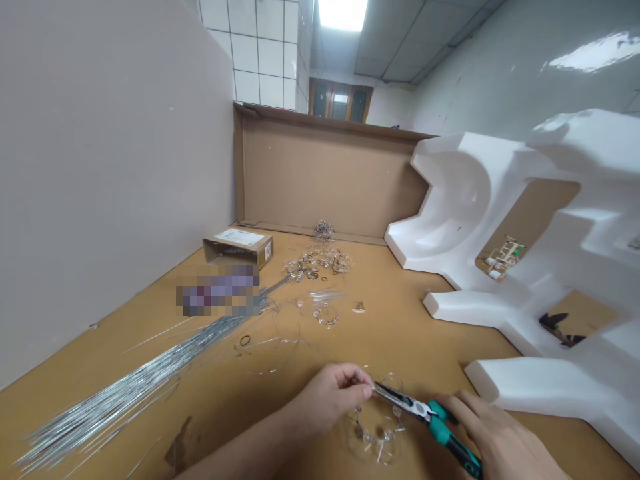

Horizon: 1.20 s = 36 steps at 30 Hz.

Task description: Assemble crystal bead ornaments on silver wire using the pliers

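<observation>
Pliers are long-nosed, silvery at the pivot, green-and-black handled.

I note a white square-tiled wall, brown-framed glass panes beyond, bright rectangular ceiling light overhead; flat tan tabletop below.

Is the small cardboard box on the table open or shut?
Open: the small cardboard box has its near side uncovered, showing its shadowed inside.

Pliers — shiny metal, plastic
</observation>
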Tool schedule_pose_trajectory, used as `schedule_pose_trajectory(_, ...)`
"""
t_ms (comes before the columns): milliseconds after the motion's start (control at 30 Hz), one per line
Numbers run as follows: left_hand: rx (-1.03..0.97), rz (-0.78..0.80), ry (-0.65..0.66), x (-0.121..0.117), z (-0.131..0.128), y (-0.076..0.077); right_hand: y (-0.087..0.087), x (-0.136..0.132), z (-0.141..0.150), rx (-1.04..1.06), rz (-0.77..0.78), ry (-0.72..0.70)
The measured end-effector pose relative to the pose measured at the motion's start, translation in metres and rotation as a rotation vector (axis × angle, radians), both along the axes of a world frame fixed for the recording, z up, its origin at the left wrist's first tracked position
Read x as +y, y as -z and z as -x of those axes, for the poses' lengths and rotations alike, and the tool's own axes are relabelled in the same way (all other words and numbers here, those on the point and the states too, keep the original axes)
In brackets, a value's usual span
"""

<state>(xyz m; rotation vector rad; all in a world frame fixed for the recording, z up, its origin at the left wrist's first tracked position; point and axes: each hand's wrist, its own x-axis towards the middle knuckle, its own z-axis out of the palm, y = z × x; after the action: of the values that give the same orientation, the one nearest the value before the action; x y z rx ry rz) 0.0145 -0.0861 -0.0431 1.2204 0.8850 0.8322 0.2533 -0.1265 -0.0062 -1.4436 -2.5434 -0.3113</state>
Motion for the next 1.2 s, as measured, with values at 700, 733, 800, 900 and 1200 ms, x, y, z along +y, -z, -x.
schedule_pose_trajectory(700,-0.238,0.152,0.065,-0.003,0.003,0.003,0.005,0.002,-0.006,-0.135,-0.465,-0.089)
schedule_pose_trajectory(733,-0.228,0.140,0.054,-0.002,0.002,0.004,0.004,0.002,-0.006,-0.135,-0.468,-0.094)
schedule_pose_trajectory(800,-0.199,0.108,0.033,-0.002,0.002,0.006,0.004,0.002,-0.005,-0.133,-0.468,-0.098)
schedule_pose_trajectory(900,-0.151,0.072,0.031,-0.001,0.001,0.007,0.003,0.001,-0.004,-0.127,-0.462,-0.102)
schedule_pose_trajectory(1200,-0.076,0.017,0.081,-0.002,0.004,0.008,-0.010,0.003,-0.004,-0.214,-0.486,-0.207)
